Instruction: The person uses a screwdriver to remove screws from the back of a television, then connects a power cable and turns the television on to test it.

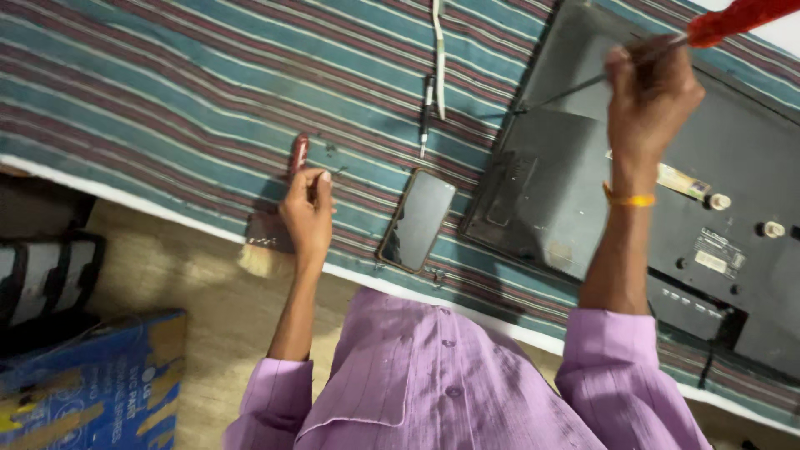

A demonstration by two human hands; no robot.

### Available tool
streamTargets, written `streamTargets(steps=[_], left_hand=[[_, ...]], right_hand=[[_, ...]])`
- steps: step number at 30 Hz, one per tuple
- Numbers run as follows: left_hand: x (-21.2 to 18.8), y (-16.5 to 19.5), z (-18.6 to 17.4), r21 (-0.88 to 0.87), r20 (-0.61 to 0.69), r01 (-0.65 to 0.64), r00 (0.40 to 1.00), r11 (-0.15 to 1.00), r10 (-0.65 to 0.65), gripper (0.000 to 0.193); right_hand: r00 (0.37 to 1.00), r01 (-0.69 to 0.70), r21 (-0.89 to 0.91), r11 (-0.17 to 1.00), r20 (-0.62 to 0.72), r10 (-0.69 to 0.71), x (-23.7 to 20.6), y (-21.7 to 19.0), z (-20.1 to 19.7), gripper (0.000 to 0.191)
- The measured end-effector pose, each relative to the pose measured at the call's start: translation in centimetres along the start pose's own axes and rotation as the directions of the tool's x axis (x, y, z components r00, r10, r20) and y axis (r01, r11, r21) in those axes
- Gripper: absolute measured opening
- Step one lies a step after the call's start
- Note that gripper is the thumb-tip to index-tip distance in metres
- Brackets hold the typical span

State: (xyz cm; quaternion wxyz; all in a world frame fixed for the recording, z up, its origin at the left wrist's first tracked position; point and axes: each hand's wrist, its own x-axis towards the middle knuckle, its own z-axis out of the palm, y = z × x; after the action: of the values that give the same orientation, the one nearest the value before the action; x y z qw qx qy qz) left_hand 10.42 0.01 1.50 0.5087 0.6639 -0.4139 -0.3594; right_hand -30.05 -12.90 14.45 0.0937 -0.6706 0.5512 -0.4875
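The right hand [650, 92] had its grip closed round a red-handled screwdriver [667, 46], whose long shaft slanted down and left to a point near the upper-left corner of the TV back [575, 192]. The left hand [307, 212], well apart on the striped cloth [167, 92], seemed to pinch a small reddish tool [298, 154].

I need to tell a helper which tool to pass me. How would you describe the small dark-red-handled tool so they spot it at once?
Start at the striped cloth, then find the left hand near its front edge. The dark-red-handled tool lies just beyond its fingertips, left of the phone; unlike the slim pen, it is short and reddish.
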Motion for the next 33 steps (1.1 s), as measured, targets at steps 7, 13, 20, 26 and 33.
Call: streamTargets(steps=[7, 13, 20, 26, 33], left_hand=[[1.2, -0.2, -2.6, 0.299, -0.053, -0.275, 0.951, 0.913, 0.304, 0.012], [1.0, 0.0, -2.8, 0.347, 0.057, -0.309, 0.949, 0.886, 0.309, 0.017], [1.3, -1.1, -1.1, 0.577, 0.180, -0.373, 0.926, 0.727, 0.332, 0.028], [1.6, -1.3, -0.7, 0.649, 0.176, -0.466, 0.861, 0.602, 0.478, 0.016], [-0.3, 0.7, 1.1, 0.205, 0.038, -0.267, 0.964, 0.942, 0.265, 0.008]], right_hand=[[0.994, 0.087, 0.051, 0.995, 0.062, -0.091, -1.3, 0.5, 0.3, 0.013], [0.980, -0.071, 0.269, 0.960, 0.200, 0.017, -1.7, 1.5, -0.1, 0.020], [0.985, 0.129, 0.050, 0.990, 0.111, -0.134, -1.1, -0.5, 1.0, 0.020], [0.981, 0.192, 0.067, 0.979, -0.001, -0.193, -0.7, -0.2, 2.6, 0.015], [0.968, 0.107, -0.182, 0.978, -0.206, -0.144, -0.8, 0.8, 4.1, 0.026]])
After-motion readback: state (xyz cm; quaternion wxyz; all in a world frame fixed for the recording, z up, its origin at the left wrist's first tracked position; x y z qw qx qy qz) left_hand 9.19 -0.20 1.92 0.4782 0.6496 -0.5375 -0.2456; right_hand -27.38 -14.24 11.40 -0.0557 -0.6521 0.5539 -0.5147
